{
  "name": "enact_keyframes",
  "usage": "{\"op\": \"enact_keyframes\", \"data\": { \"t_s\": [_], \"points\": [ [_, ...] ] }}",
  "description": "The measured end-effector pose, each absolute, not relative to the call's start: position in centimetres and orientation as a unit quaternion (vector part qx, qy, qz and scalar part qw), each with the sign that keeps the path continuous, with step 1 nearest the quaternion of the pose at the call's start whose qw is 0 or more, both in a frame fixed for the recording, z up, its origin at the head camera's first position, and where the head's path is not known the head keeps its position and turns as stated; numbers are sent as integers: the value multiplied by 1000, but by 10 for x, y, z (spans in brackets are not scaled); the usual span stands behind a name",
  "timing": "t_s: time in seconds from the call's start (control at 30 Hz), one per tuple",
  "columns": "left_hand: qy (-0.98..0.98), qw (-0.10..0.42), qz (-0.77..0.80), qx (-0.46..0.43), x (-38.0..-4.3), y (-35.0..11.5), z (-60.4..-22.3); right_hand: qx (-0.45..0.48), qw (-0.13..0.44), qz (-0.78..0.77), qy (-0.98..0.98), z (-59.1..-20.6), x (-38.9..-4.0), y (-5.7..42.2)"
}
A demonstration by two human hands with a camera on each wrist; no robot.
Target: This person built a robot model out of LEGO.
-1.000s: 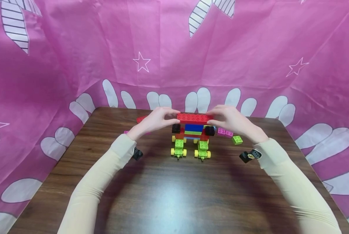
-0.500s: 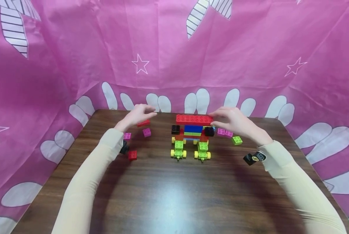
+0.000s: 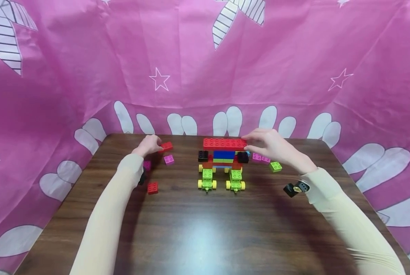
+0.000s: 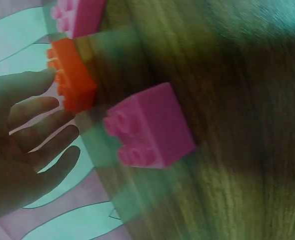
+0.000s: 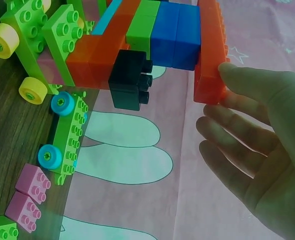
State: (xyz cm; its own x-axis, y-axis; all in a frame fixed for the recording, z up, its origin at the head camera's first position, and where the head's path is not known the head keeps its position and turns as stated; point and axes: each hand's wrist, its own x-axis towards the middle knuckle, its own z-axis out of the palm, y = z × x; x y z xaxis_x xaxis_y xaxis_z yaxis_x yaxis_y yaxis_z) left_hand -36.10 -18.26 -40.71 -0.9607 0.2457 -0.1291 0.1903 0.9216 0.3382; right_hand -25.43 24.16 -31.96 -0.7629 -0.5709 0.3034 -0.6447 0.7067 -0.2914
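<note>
At the back left, my left hand [image 3: 149, 145] reaches to a red brick [image 3: 167, 146]. In the left wrist view its fingers are spread, and the thumb tip overlaps the brick [image 4: 73, 75]; contact is hard to tell. My right hand [image 3: 269, 144] pinches the right end of a long red brick [image 3: 223, 144] between thumb and index finger. That brick lies across the top of a toy-brick structure, on blue bricks [image 3: 223, 155]. Below are black bricks [image 5: 129, 80] at the sides and green wheeled bases [image 3: 207, 184]. The other right fingers extend loosely.
Near the left hand lie a magenta brick [image 3: 168, 159] and a red brick [image 3: 152, 188]. Right of the structure are pink bricks [image 3: 261, 157], a lime brick [image 3: 275, 167] and a green base with blue wheels [image 5: 68, 137]. A pink curtain [image 3: 191, 88] stands behind the table.
My left hand has left the long red brick's left end and moved left to the small red brick at the back. The right hand stays at the long brick's right end.
</note>
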Motion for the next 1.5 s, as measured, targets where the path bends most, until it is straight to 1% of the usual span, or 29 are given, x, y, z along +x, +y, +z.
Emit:
{"op": "enact_keyframes", "data": {
  "t_s": [0.17, 0.47, 0.7, 0.73, 0.93, 0.97, 1.1, 1.33, 1.5],
  "points": [
    [978, 100, 163, 84, -359, -188, -413, 334, 95, 193, -918, -321, -254, 240],
    [978, 97, 177, 53, -355, -194, -416, 344, 98, 196, -913, -320, -256, 236],
    [974, 54, 210, 66, -356, -200, -413, 341, 95, 195, -915, -320, -256, 238],
    [973, 31, 217, 75, -356, -201, -414, 341, 94, 196, -915, -320, -256, 238],
    [956, -28, 274, 103, -354, -207, -402, 340, 95, 195, -915, -320, -255, 240],
    [953, -21, 285, 103, -353, -206, -398, 338, 94, 195, -916, -319, -255, 241],
    [941, -39, 314, 123, -347, -205, -387, 331, 90, 196, -919, -319, -254, 243],
    [936, -65, 315, 146, -333, -195, -364, 330, 88, 198, -919, -321, -254, 243],
    [924, -60, 341, 161, -326, -180, -344, 328, 89, 197, -920, -323, -255, 243]
  ]
}}
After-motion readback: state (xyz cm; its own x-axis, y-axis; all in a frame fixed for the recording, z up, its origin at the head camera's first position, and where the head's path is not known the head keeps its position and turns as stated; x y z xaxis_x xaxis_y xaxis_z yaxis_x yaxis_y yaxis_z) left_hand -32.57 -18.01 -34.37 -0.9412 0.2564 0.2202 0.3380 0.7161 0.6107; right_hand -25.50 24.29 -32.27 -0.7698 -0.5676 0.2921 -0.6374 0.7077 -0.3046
